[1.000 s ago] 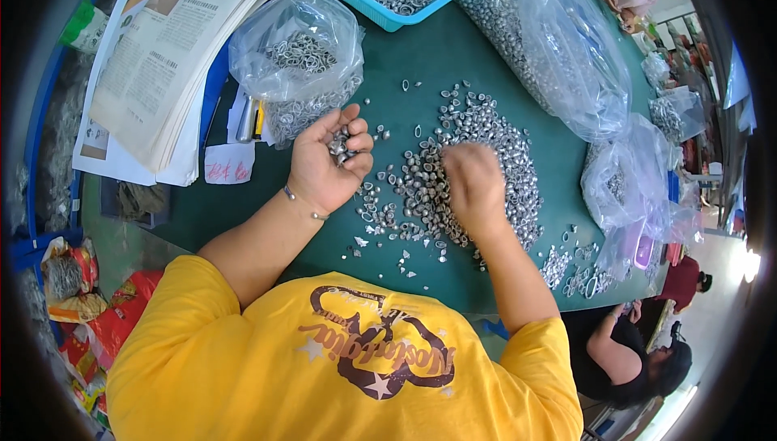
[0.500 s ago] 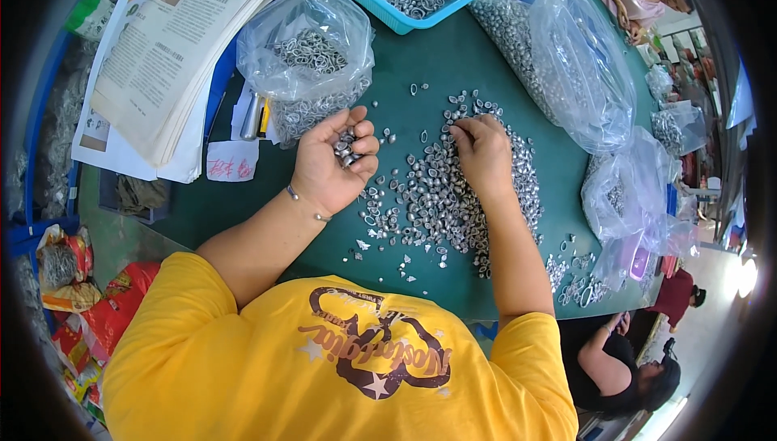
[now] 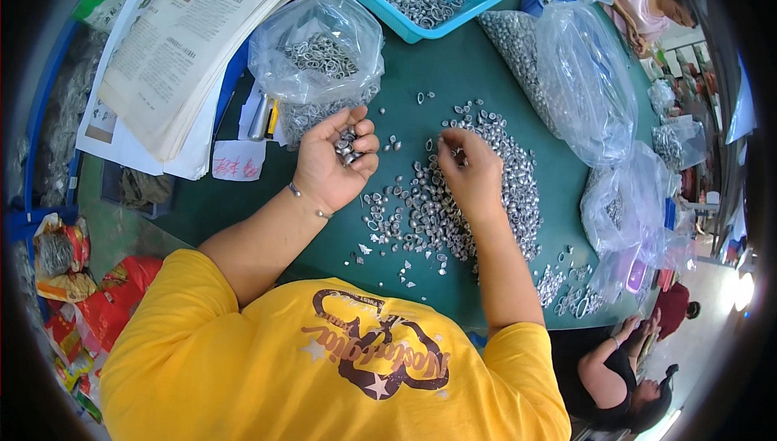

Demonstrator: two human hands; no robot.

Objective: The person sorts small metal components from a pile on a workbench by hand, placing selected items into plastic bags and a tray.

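Palm up, my left hand [image 3: 334, 164] is curled around several small shiny silver metal pieces [image 3: 347, 146], rounded like beads or caps. Across from it, my right hand [image 3: 472, 170] is over the upper left part of a wide pile of small metal pieces [image 3: 518, 190]. Its thumb and index finger are pinched together; whatever is between them is too small to make out. The pile mixes rounded pieces and oval rings. A few loose pieces lie between my two hands, and small flat fragments [image 3: 406, 266] are scattered at the pile's near left.
Beyond my left hand stands an open plastic bag of metal rings [image 3: 320, 61], beside stacked papers [image 3: 162, 69]. A turquoise basket [image 3: 417, 32] of pieces is at the far side. Filled clear bags [image 3: 587, 85] line the right. Other people sit and stand at the right.
My right hand has moved left across the pile, its fingertips now nearer its left edge. My left hand still holds its metal pieces. The view has shifted slightly.
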